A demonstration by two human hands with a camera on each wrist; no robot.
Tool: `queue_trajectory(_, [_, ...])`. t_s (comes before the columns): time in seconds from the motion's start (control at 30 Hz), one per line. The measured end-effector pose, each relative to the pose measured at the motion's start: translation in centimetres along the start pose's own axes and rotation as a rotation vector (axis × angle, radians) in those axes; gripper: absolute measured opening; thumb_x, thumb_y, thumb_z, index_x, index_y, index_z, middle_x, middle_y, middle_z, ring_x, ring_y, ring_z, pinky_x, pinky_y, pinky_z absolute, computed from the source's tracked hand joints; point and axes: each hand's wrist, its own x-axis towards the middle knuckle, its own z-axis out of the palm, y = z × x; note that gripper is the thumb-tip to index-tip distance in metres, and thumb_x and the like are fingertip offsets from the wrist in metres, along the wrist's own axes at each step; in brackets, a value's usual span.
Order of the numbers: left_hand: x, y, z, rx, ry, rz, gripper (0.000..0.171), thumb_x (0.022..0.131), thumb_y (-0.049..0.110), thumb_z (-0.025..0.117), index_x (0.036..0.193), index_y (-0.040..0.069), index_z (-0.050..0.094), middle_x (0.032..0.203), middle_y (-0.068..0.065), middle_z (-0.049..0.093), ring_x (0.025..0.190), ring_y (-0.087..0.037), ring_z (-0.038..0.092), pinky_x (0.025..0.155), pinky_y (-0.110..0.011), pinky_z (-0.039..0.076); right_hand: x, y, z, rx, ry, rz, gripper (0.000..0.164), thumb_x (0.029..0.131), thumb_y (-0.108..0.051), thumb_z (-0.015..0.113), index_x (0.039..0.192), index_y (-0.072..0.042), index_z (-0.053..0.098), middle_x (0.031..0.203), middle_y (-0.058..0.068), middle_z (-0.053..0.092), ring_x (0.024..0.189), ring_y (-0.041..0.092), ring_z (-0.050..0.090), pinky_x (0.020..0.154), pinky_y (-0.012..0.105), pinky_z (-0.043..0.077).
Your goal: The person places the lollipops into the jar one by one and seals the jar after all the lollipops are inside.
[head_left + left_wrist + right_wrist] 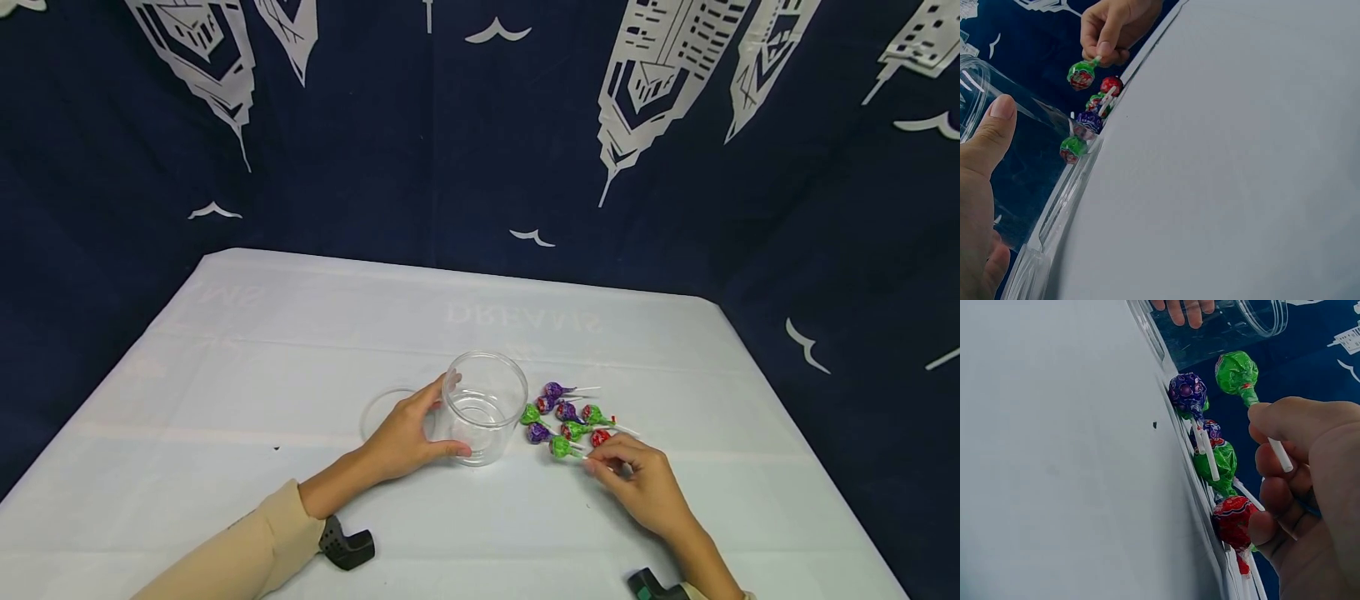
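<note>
And here we have a navy curtain (360, 167) with pale buildings (663, 75), a dark speck (276, 448) dotting our white tablecloth (225, 392)!

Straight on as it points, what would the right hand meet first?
Past its green lollipop, the right hand probably meets the clear jar, though with depth unclear, perhaps a purple lollipop.

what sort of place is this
Probably a makeshift indoor filming setup: a white-covered table, navy printed cloth around it, and a black camera worn at the left wrist.
</note>
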Motion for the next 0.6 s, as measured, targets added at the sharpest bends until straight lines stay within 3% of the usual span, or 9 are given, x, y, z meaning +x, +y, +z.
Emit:
queue_trajectory(0.3, [-0.1,0.1,-0.1,0.011,-0.010,-0.017,0.099,0.066,0.049,0.076,0.145,0.013,0.026,0.137,-0.008,0.043,0.120,-0.019,0.045,0.093,-0.031,0.043,0.3,-0.5,-0.2,0.087,0.037,-0.010,0.018,0.071,0.004,0.075,0.078,-0.012,0.070,0.076,-0.007,0.062,0.062,0.005,0.049,0.051,0.021,0.038])
queue_trajectory(0.47, [0.0,0.1,-0.1,0.011,-0.008,-0.018,0.099,0.066,0.051,0.075,0.144,0.014,0.027,0.136,-0.007,0.044,0.119,-0.017,0.046,0.093,-0.030,0.043,0.7,-1.2,-0.3,0.143,0.088,-0.067,0.026,0.068,0.012,0.073,0.078,-0.012,0.070,0.076,-0.003,0.062,0.063,0.005,0.049,0.049,0.022,0.036])
queue_trajectory(0.6, [0.0,0.0,-0.1,0.007,-0.008,-0.007,0.098,0.067,0.052,0.074,0.144,0.014,0.028,0.135,-0.008,0.046,0.119,-0.017,0.046,0.093,-0.030,0.043,1.3,-2.7,-0.6,0.214,0.118,-0.128,0.030,0.064,0.022,0.069,0.077,-0.005,0.069,0.073,0.003,0.061,0.064,0.009,0.051,0.050,0.020,0.039])
